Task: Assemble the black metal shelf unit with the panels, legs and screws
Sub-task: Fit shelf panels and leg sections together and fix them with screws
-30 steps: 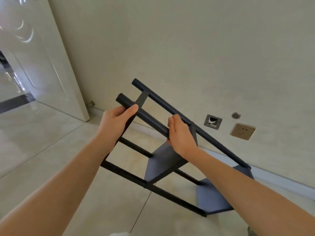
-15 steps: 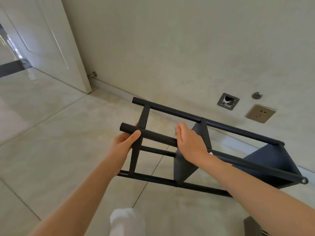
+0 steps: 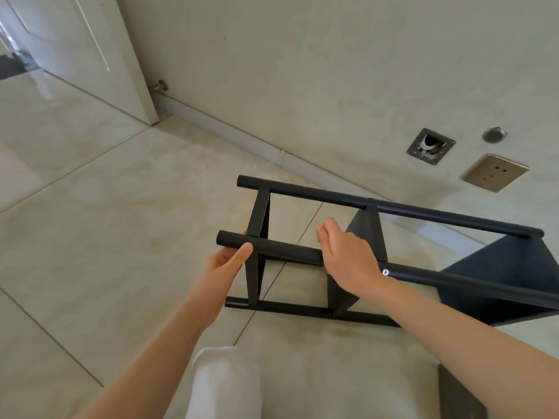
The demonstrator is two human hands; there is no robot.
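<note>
The black metal shelf unit (image 3: 378, 255), with round tube legs and flat dark panels, lies on its side across the middle and right of the frame, low over the pale tiled floor (image 3: 106, 222) near the beige wall (image 3: 302, 71). Its legs and three panels look joined, so the step in hand seems to be handling the built frame, either laying it down or turning it to check or tighten a joint. A silver screw head (image 3: 385, 272) shows on the near black tube leg (image 3: 284, 252), just beside the right wrist.

The left hand (image 3: 225, 264) grips that leg close to its free end, thumb over the top and fingers curled beneath. The right hand (image 3: 348, 258) wraps the same leg further along, fingers curled over it beside the middle panel.

The next move probably calls for a steady two-handed hold so the frame settles without twisting.
</note>
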